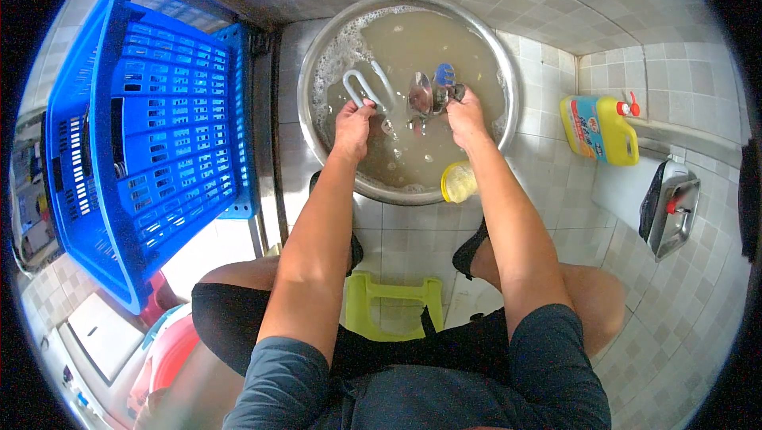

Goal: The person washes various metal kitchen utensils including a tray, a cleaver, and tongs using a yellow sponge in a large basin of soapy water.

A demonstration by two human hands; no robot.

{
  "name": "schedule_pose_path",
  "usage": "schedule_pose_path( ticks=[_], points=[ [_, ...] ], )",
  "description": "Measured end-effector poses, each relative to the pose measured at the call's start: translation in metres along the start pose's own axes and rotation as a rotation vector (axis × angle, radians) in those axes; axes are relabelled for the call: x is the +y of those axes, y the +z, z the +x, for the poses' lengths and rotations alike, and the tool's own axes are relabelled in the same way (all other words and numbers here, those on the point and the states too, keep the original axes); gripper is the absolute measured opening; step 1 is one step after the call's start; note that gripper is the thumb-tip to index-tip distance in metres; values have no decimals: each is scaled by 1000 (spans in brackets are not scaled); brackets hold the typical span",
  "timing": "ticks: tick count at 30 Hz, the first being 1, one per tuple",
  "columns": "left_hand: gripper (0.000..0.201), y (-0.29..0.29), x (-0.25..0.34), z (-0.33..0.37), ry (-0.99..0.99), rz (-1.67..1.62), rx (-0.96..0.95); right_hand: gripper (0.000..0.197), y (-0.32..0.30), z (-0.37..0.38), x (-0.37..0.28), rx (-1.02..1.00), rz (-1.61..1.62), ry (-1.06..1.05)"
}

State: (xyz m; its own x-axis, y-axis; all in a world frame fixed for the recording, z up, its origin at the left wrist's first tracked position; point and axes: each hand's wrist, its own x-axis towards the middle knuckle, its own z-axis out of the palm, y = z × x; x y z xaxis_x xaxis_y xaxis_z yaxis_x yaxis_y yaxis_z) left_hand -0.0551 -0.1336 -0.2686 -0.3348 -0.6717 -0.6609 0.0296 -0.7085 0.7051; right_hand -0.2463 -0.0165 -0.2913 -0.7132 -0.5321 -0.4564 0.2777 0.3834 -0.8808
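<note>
My left hand is closed on a pale grey-blue, U-shaped bent piece whose kind I cannot make out. It is just above murky, sudsy water in a wide round metal basin. Closed around a bunch of utensils, my right hand is over the right half of the basin. A metal spoon and a blue fork-like head stick out of that bunch; the handles are mostly hidden. Beside my right forearm, a yellow-rimmed tub with pale contents sits at the basin's near edge.
Blue plastic crates stand on the left. A yellow jug with a red cap is at the right wall, near a metal tray. Between my legs stands a green stool. A red basin is at the lower left.
</note>
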Motion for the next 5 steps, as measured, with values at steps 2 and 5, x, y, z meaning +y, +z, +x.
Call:
schedule_pose_path(
  ticks=[2,5],
  points=[
    [12,1,-2,-2,-39,36,16,29,-7,3,6,-19,2,22],
    [11,-2,-5,2,-71,67,3,31,-8,2,11,-32,-5,116]
  ],
)
